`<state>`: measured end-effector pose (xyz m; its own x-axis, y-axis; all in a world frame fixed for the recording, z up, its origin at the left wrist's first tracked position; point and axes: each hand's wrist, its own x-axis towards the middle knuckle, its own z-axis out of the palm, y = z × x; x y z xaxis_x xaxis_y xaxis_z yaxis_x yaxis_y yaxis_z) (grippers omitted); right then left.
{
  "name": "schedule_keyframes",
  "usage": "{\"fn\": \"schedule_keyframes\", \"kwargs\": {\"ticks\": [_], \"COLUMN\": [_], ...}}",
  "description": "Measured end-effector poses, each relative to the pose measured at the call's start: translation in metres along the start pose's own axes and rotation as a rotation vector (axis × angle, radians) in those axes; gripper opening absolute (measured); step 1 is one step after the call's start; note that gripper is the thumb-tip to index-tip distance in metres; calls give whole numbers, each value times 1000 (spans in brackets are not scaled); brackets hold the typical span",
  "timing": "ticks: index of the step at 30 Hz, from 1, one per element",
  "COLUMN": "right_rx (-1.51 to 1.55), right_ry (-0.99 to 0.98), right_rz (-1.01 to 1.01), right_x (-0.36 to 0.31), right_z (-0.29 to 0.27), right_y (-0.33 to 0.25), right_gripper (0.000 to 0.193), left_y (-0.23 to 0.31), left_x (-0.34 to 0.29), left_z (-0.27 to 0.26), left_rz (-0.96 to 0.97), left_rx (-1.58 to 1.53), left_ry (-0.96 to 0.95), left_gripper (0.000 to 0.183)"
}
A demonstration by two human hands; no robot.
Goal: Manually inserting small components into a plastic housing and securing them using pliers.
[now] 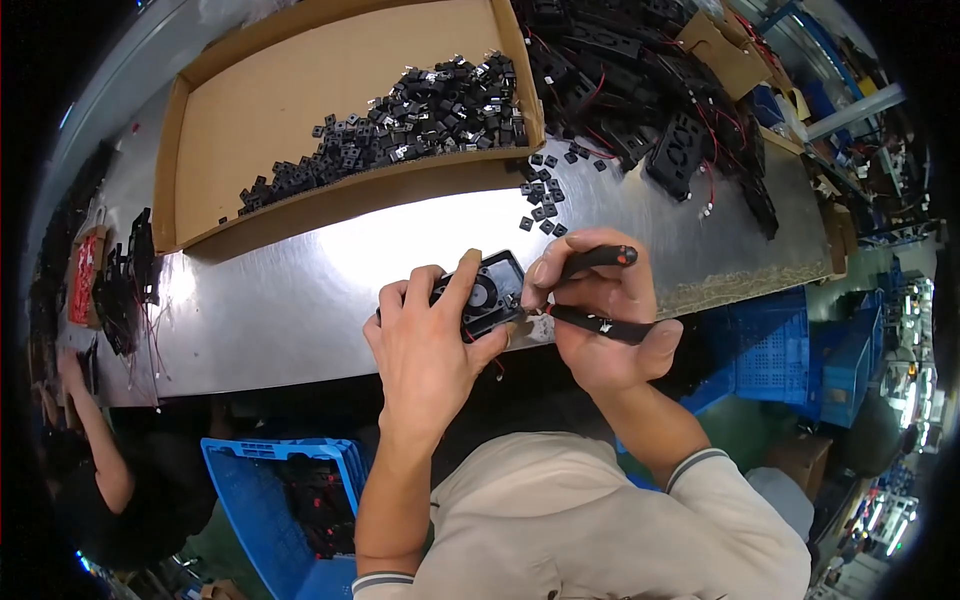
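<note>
My left hand (420,325) is closed around a small black speaker box (506,270) at the table's near edge, with fingers over its top and the thumb along its near side. A round, dark speaker-like part shows inside the box's raised rim. In my right hand (605,368) is a pair of pliers (598,258) with black handles, spread apart across the palm. Their jaws point at the box's right end, where my fingertips partly hide them. What the jaws touch cannot be made out. A short red wire hangs below the box.
A cardboard tray (168,165) heaped with small black square parts (440,115) stands beyond my hands. Loose black squares (540,195) lie beside it. Black housings with red wires (675,155) pile up at right. Blue crates (225,480) stand below the metal table (270,320). A co-worker's arm (100,445) shows at left.
</note>
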<state>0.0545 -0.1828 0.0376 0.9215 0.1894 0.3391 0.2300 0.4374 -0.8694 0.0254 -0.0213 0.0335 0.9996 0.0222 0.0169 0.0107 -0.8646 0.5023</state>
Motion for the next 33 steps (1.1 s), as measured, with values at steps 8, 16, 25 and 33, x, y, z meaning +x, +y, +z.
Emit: {"fn": "schedule_keyframes", "kwargs": {"ticks": [8,16,25,33], "right_rx": [-113,-284,-210,-180], "right_ry": [-77,203,209,-45], "right_rz": [-121,22,72,-63], "right_x": [-2,22,37,53], "right_z": [4,31,29,-38], "right_y": [11,9,17,-40], "right_gripper": [95,91,73,88], "left_y": [0,2,1,-48], "left_x": [-1,-4,-6,-19], "left_z": [-2,4,0,-43], "left_rz": [12,-5,78,64], "left_rx": [-19,18,124,65], "left_ry": [-2,43,129,-34], "left_gripper": [69,71,71,72]}}
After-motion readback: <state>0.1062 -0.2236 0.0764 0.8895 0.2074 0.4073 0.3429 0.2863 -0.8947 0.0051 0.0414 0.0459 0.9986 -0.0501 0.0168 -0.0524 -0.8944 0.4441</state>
